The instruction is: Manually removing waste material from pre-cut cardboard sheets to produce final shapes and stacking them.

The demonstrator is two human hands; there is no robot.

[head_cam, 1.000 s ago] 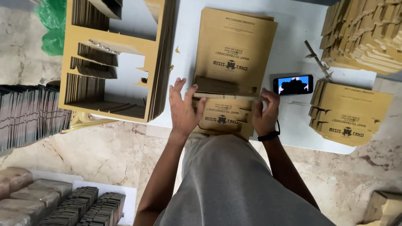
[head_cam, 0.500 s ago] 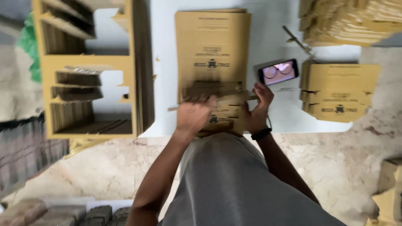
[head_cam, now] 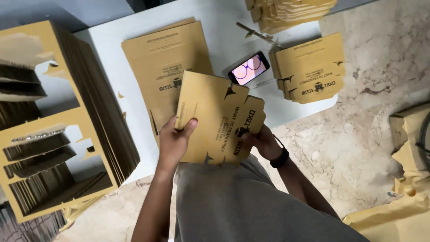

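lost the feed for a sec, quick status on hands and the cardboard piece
Left hand and right hand both grip the flat die-cut cardboard blank, lifted clear of the flat stack. Phone lies beyond it on the white table. Nothing blocking.

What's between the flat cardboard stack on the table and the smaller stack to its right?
A phone with its screen lit lies on the white table between the flat stack and the smaller stack, seen in the head view.

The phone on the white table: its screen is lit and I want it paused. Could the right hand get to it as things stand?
Probably not at once: the right hand grips the cardboard blank, which lies between it and the phone. Once freed, the way looks open.
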